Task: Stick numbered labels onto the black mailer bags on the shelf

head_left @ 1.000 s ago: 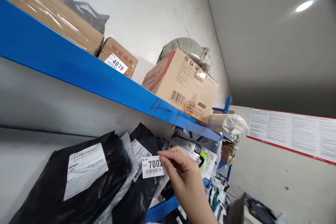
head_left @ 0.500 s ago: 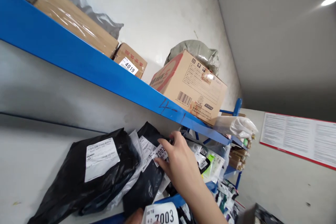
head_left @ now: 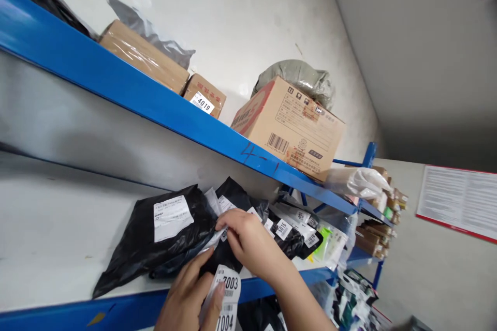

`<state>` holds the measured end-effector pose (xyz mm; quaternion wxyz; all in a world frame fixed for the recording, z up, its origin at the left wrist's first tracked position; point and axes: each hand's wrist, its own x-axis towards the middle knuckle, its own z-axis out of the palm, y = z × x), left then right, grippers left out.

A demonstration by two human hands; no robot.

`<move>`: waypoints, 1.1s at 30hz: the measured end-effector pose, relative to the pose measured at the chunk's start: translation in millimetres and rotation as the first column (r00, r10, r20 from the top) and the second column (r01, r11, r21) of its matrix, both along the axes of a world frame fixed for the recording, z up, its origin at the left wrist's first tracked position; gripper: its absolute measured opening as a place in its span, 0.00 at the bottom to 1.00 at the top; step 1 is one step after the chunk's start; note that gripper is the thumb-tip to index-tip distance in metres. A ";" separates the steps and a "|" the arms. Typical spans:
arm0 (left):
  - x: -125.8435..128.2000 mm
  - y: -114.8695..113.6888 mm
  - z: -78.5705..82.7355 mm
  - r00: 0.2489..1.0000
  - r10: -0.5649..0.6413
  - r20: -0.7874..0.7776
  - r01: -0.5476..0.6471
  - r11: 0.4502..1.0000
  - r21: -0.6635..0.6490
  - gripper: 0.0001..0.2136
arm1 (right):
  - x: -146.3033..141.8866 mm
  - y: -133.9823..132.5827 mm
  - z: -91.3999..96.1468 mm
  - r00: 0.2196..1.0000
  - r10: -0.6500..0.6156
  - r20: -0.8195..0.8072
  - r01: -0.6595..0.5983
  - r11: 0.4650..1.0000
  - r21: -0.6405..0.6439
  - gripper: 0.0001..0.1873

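Note:
My right hand (head_left: 248,242) rests with curled fingers on a black plastic parcel (head_left: 229,253) on the middle shelf, pressing its white label against the bag. My left hand (head_left: 186,295) comes up from below and pinches a strip of white number labels (head_left: 228,297) reading 7003 and 7004. A larger black parcel (head_left: 155,235) with a white shipping label lies just to the left. More black bags with small number tags (head_left: 289,227) lie to the right.
A blue shelf beam (head_left: 155,108) marked 4-1 runs overhead, carrying cardboard boxes (head_left: 291,126), one tagged 4019 (head_left: 202,102), and a grey sack. The lower blue shelf edge (head_left: 128,307) is close to my hands. Further shelves with goods (head_left: 378,217) stand right. A notice board (head_left: 458,201) hangs on the wall.
The view tilted down and left. My right hand carried the 7002 label onto the black parcel and now presses it there. My left hand rose into view with the label strip.

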<state>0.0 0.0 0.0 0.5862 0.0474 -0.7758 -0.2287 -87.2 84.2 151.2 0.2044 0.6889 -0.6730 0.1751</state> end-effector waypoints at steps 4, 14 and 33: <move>2.8 -3.2 -6.2 0.978 0.099 0.181 -0.089 0.994 -0.062 0.14 | -3.9 -6.4 -3.5 0.988 -0.134 0.071 0.133 0.991 0.031 0.09; 9.3 10.9 13.4 0.955 -0.066 0.290 0.001 0.976 0.219 0.21 | -12.3 -0.1 -14.4 0.992 -0.130 -0.003 0.130 0.990 -0.046 0.09; -40.3 15.7 52.8 0.980 0.144 0.140 -0.195 0.851 0.487 0.14 | -37.6 17.0 -23.6 0.950 -0.112 0.291 0.136 0.989 -0.063 0.05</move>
